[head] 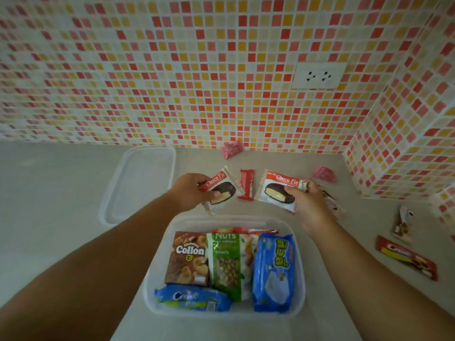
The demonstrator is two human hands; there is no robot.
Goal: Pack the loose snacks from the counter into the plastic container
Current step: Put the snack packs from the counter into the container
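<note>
- The plastic container [299, 286] sits nearest, at 6 o'clock, already holding a Collon box [188, 257], a nuts bag [227, 262] and two blue packs.
- Just beyond its rim, the left hand [190, 190] pinches one Choco Pie [221, 190] at 11 o'clock; the right hand [304, 200] grips another Choco Pie [278, 190] at 1 o'clock (possibly with a wrapper beneath).
- Mid-pickup, I judge; next, carry both down into the remaining gap.
- Farther off lie a red bar [247, 184] and pink sweets [232, 149].
</note>
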